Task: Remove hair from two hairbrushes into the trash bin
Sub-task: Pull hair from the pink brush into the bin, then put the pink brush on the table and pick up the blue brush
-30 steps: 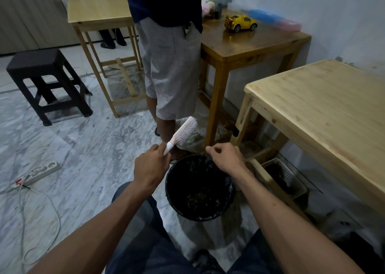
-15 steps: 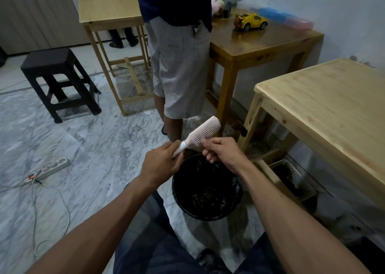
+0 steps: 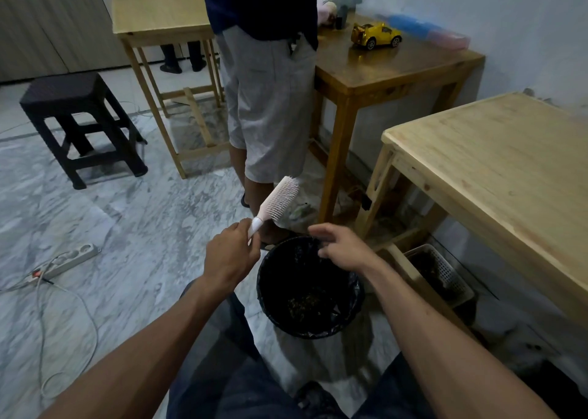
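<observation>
Above trash bin (image 3: 310,288): left hand (image 3: 230,254) gripping hairbrush (image 3: 276,203) handle.

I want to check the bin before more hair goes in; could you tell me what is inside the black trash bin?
The trash bin has a dark liner with speckled debris at the bottom. The right hand covers part of its far rim.

Bare forearms, dark blue trousers (image 3: 241,383)

A hand holds a hairbrush over a trash bin.

The left hand (image 3: 229,253) grips the white hairbrush (image 3: 276,203) by its handle, bristles tilted up. The right hand (image 3: 342,245), fingers loose, hangs over the black trash bin (image 3: 277,316).
</observation>
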